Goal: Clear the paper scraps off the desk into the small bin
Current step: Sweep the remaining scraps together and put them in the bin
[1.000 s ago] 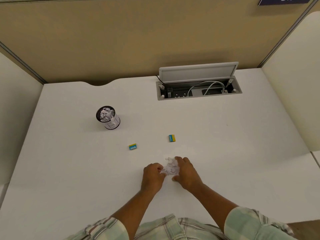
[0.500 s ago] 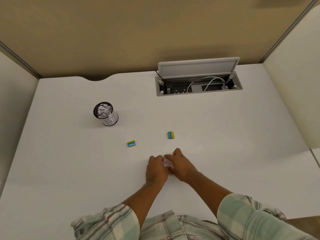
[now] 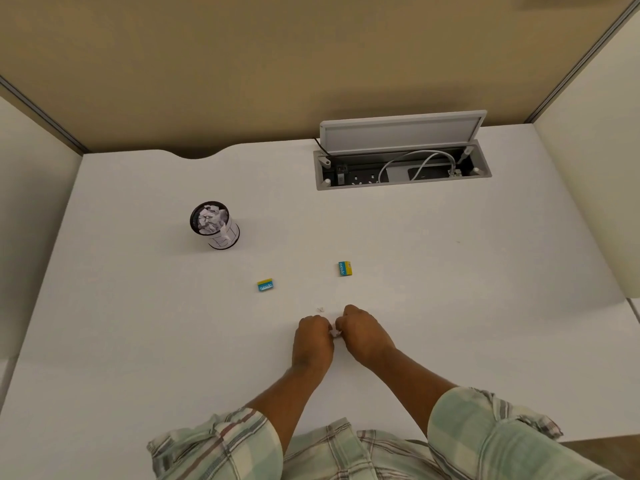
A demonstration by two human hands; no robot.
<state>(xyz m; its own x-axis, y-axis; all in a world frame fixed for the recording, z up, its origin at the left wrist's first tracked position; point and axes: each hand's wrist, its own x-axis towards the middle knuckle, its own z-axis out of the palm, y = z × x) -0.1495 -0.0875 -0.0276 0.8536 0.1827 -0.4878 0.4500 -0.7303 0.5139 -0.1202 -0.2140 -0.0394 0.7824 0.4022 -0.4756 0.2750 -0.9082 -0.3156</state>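
Observation:
My left hand (image 3: 312,338) and my right hand (image 3: 362,332) rest close together on the white desk (image 3: 450,306), both curled into fists. Between them a small bit of white crumpled paper (image 3: 336,333) shows; most of it is hidden inside the fingers. One tiny paper scrap (image 3: 320,309) lies loose just beyond my left hand. The small bin (image 3: 215,225), a black mesh cup with a white label, stands far to the upper left, filled with crumpled paper.
Two small blue-and-yellow erasers lie on the desk, one (image 3: 265,285) left of centre and one (image 3: 345,268) beyond my hands. An open cable box (image 3: 401,168) with its lid raised sits at the back. Partition walls close off the back and both sides.
The loose heap of paper seen between my hands a second ago has been gathered and squeezed into my fists. A tiny scrap now lies free beside them.

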